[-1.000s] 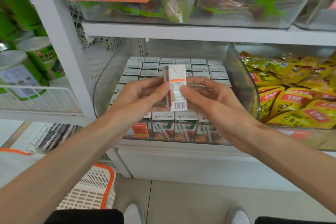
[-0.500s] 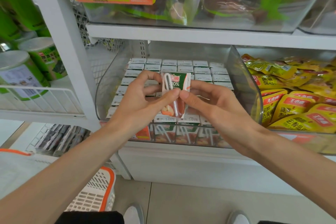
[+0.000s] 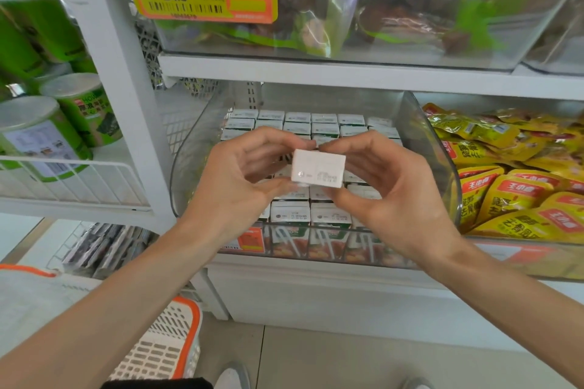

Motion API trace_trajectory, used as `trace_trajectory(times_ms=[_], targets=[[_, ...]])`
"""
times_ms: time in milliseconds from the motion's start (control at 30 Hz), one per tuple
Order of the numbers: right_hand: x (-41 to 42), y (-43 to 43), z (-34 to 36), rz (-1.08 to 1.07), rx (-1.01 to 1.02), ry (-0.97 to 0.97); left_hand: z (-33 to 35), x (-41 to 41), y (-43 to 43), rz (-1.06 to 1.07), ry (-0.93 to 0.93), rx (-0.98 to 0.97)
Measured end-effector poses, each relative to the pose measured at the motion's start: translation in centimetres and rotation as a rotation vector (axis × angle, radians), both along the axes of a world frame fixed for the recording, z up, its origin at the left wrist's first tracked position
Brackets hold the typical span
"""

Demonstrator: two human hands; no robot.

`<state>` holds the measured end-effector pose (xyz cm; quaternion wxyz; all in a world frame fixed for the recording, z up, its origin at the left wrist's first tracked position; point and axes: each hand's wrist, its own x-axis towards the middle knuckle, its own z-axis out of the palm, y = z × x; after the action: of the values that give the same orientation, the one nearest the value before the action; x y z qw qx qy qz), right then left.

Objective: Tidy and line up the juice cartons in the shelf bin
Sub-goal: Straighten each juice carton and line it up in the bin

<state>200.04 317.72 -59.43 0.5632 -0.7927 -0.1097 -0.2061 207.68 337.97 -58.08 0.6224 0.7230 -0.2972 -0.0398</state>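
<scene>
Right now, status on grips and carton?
Left grip and right grip both pinch one juice carton, white top toward camera. Held over bin rows. Slot beneath hidden.

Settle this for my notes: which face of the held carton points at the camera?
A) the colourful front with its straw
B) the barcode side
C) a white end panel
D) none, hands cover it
C: the carton, held by left hand and right hand, shows a white panel.

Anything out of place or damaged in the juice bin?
One carton is out of the rows: left hand and right hand hold it above the bin, white end facing the camera. The other cartons stand in even rows; no damage shows.
</scene>
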Motion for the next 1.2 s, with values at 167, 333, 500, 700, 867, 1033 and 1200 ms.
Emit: trace_trajectory(times_ms=[167,333,500,700,867,1033,1200], targets=[[0.0,0.0,-0.2,-0.025,-0.012,-0.027,0.1,0.0,0.0,0.012,-0.017,-0.015],[0.1,0.0,0.4,-0.078,0.141,0.154,0.2,-0.3,0.1,0.053,-0.005,0.029],[0.4,-0.3,0.9,0.008,0.54,0.533,0.2,-0.7,-0.1,-0.003,0.056,0.014],[0.8,-0.5,2.1,0.088,0.767,0.794,-0.4,-0.5,-0.4,-0.041,0.086,0.113],[1.1,-0.5,2.1,0.093,0.736,0.822,-0.4,-0.5,-0.4,-0.053,0.098,0.106],[1.3,-0.6,1.8,0.085,0.677,0.775,-0.5,-0.3,-0.2,-0.081,0.093,0.109],[1.7,-1.1,1.7,-0.043,0.564,0.529,-1.3,0.8,0.7,0.028,0.009,0.243]])
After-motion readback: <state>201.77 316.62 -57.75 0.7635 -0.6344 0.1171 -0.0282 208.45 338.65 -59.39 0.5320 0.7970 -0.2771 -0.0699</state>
